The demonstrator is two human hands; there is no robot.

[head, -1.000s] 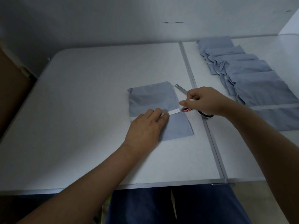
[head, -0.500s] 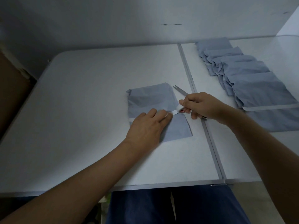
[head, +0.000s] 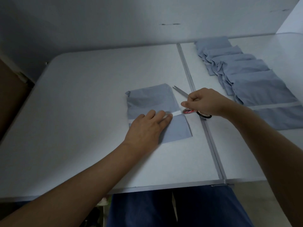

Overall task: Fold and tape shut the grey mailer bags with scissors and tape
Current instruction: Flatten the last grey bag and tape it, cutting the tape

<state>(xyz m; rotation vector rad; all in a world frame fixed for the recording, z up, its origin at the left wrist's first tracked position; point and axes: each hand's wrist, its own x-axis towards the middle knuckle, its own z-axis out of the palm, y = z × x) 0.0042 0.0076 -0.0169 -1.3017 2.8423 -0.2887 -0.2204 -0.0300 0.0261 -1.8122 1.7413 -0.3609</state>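
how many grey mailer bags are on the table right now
7 that I can tell. One folded bag lies under the left hand. Five overlap in a row at the far right, and one flat bag lies nearest. Overlaps may hide more.

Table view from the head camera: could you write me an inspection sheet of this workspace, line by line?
Surface: white folding table with a grey seam running front to back.
Job's things: folded grey mailer bag near the centre, a white tape strip across its fold; tape roll; scissors lying beyond the roll, black handle by the wrist; overlapping row of grey bags at the right.
Clutter: nothing seen.
Hands: left hand presses flat on the bag and tape end; right hand grips the tape roll at the bag's right edge.
Cables: nothing seen.
Surroundings: pale wall behind; brown surface at far left; person's dark blue trousers below the table edge.
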